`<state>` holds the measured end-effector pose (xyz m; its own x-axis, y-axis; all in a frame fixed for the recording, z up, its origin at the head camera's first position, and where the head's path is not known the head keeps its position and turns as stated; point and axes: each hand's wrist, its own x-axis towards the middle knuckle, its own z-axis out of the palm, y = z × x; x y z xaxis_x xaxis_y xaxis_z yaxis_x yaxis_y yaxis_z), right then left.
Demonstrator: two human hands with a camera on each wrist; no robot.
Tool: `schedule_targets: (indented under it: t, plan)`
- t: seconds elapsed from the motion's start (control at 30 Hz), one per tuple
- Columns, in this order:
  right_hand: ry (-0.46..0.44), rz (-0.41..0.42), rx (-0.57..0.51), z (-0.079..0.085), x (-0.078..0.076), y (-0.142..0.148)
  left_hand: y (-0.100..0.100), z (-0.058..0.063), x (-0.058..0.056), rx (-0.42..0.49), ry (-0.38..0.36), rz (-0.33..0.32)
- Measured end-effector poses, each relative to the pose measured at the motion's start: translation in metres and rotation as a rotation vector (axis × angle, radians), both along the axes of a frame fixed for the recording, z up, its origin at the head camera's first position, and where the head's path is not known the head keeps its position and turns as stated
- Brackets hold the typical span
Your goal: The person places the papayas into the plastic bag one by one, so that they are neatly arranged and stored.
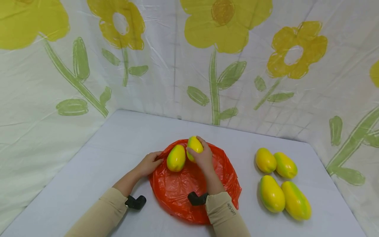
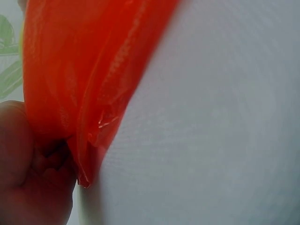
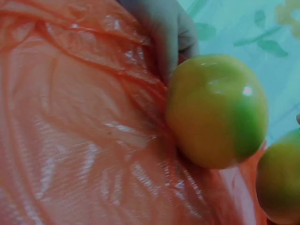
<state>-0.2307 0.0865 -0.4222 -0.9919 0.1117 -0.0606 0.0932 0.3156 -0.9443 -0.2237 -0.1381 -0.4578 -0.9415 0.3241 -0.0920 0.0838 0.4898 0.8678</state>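
Observation:
A red plastic bag (image 1: 177, 187) lies spread in a round shape on the table, its mouth wide and facing up. At its left rim my left hand (image 1: 150, 163) grips the edge; the left wrist view has the curled fingers of that hand (image 2: 37, 173) by the hanging red film. One yellow-green mango (image 1: 176, 158) rests inside against the far left wall, close to the left fingers. My right hand (image 1: 204, 156) holds a second mango (image 1: 194, 148) over the bag's far side, just right of the first. In the right wrist view this held mango (image 3: 281, 180) is partly cut off.
Several more mangoes (image 1: 272, 194) lie grouped on the white table (image 1: 118, 138) to the right of the bag. A white curtain (image 1: 163, 82) printed with yellow flowers hangs along the table's far edge and left side. Black wrist cameras (image 1: 136, 202) sit at both cuffs.

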Motion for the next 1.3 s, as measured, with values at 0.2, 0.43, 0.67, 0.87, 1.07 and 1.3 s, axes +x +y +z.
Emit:
schedule_targets:
  t: [0.2, 0.43, 0.67, 0.87, 1.07, 1.3]
  plan:
    - [-0.023, 0.006, 0.016, -0.01, 0.002, -0.001, -0.001, -0.001, -0.002, -0.001, 0.022, -0.015]
    - [-0.021, 0.017, 0.018, -0.019, 0.005, -0.003, -0.001, -0.001, -0.001, 0.011, 0.012, -0.013]
    - [-0.024, 0.018, 0.003, -0.024, 0.005, -0.005, 0.0, -0.001, 0.0, -0.009, 0.022, -0.002]
    - [-0.006, 0.012, 0.023, -0.028, 0.006, -0.006, 0.0, -0.001, 0.0, -0.028, 0.032, -0.001]
    - [-0.013, 0.01, 0.034, -0.027, 0.007, -0.006, 0.0, -0.002, 0.001, -0.025, 0.022, 0.003]
    - [-0.069, -0.021, 0.018, -0.022, 0.009, -0.005, 0.0, -0.002, 0.001, -0.019, 0.015, -0.001]
